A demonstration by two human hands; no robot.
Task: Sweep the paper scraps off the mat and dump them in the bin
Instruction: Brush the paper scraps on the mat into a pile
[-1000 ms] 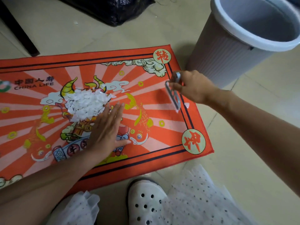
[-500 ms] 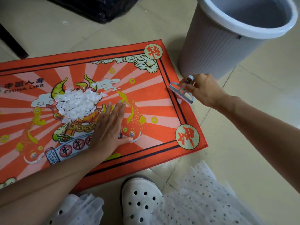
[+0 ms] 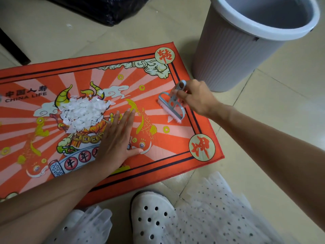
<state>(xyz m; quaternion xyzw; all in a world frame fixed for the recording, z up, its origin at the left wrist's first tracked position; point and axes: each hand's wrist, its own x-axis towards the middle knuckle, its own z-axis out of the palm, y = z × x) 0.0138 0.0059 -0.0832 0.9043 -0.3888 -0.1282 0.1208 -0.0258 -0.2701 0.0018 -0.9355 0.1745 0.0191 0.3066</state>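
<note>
Gripping the brush [image 3: 171,106] by its handle, the right hand [image 3: 197,97] sets its bristles on the mat [image 3: 158,166]; the left hand [image 3: 116,141] lies flat with straight fingers, just right of the paper scraps [image 3: 82,113].

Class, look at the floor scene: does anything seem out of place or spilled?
Yes: a heap of white paper scraps lies on the orange mat, and one stray scrap sits on the floor tiles beyond it.
</note>
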